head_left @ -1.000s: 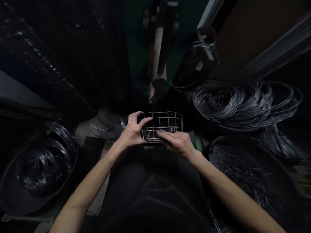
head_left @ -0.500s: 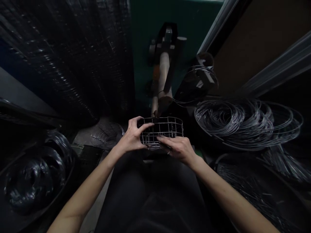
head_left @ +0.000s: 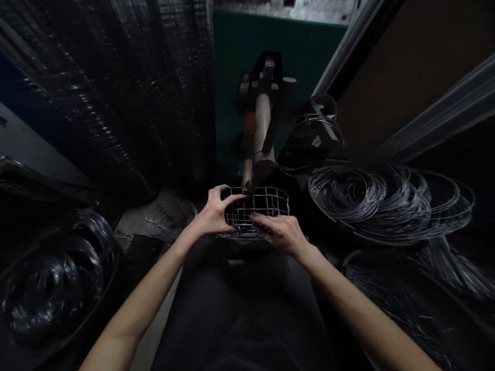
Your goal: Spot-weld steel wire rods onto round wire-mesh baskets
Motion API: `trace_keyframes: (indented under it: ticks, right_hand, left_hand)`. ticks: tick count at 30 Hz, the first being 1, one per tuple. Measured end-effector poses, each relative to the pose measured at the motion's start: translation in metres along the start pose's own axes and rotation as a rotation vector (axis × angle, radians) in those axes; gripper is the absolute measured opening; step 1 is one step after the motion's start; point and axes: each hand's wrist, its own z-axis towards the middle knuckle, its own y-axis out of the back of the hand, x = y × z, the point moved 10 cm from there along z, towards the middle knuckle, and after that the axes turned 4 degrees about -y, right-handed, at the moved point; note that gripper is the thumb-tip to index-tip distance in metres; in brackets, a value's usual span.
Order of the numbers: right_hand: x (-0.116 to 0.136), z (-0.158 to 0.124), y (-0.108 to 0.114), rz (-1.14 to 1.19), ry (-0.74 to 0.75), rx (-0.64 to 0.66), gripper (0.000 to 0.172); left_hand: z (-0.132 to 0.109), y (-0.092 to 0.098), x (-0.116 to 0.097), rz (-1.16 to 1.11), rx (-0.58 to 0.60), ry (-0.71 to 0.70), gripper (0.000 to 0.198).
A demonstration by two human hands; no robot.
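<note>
A small round wire basket [head_left: 276, 202] of metal grid sits at the tips of a machine's two arms, in front of my lap. My left hand [head_left: 214, 212] grips its left side, with the index finger along the upper wires and the thumb near the lower rim. Against the front lower wires lies my right hand [head_left: 279, 230], its fingers bent onto the grid and partly hidden. The machine's thick cylindrical arm [head_left: 263, 126] comes down toward the basket's far edge, and a thinner rod [head_left: 248, 167] meets the wire there.
A tub of thin wire rings [head_left: 348, 190] stands at right, above a dark bin of short wires [head_left: 398, 293]. Coiled dark wire pieces [head_left: 54, 283] fill a container at left. Stacked wire mesh [head_left: 116, 103] rises at upper left beside the green machine body [head_left: 235, 46].
The view has tilted up slightly, so the machine appears lower. Both hands stay on the basket, which has turned or tilted a little between them.
</note>
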Motion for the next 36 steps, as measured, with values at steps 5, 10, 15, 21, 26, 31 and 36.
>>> trace_keyframes:
  ticks: [5,10,15,21,26,31,36]
  right_hand:
    - [-0.008,0.007,-0.004,-0.006,-0.011,0.001,0.024]
    - [-0.014,0.008,-0.012,-0.029,-0.092,0.076,0.025]
    - [-0.017,0.013,-0.013,-0.018,-0.144,0.161,0.027]
    - [-0.034,0.031,-0.013,-0.001,-0.211,0.156,0.025]
    - [-0.041,0.033,-0.012,0.056,-0.226,0.098,0.022]
    - [-0.050,0.014,0.004,0.126,-0.271,-0.089,0.018]
    - [-0.050,0.013,0.003,0.122,-0.294,-0.051,0.016]
  left_hand:
    - [0.009,0.003,0.007,-0.010,0.002,0.012,0.088]
    - [0.010,0.002,0.009,-0.013,0.012,-0.011,0.087]
    - [0.014,0.005,0.012,-0.017,0.030,0.009,0.087]
    - [0.034,0.009,0.025,-0.016,0.056,0.045,0.090]
    - [0.041,0.013,0.029,0.002,0.007,0.028,0.085]
    - [0.041,0.012,0.027,0.010,-0.011,0.005,0.086]
    - [0.044,0.017,0.026,0.012,0.015,0.010,0.088]
